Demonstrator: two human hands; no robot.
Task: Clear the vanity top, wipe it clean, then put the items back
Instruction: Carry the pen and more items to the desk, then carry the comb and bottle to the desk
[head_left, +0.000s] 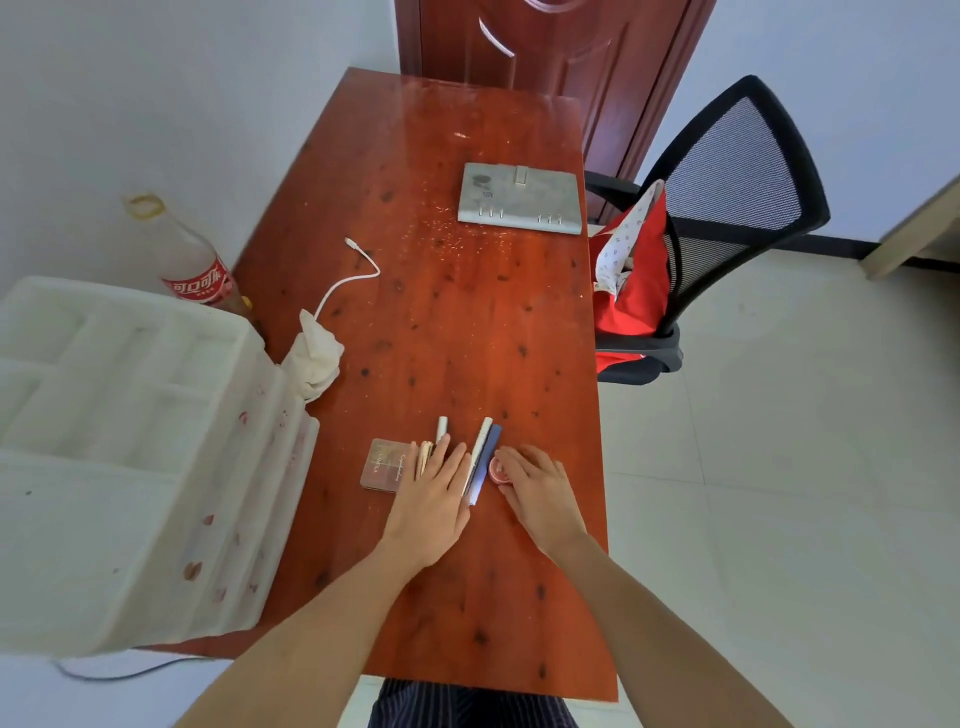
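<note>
On the red wooden vanity top (467, 322) lies a row of small cosmetics: a pinkish palette (382, 465), a white stick (441, 428), a white tube (482, 441) and a dark blue tube (491, 454), and a small round red jar (500, 472). My left hand (434, 499) lies flat with straight fingers over the sticks between the palette and the tubes. My right hand (535, 493) rests over the round jar, fingers relaxed. A crumpled white cloth (314, 356) lies at the table's left edge.
A grey notebook (519, 200) lies far back, and a white cable (348, 275) runs to the cloth. A white plastic drawer organiser (130, 441) stands left, with a cola bottle (192, 265) behind it. A black mesh chair (727, 208) with red fabric stands right.
</note>
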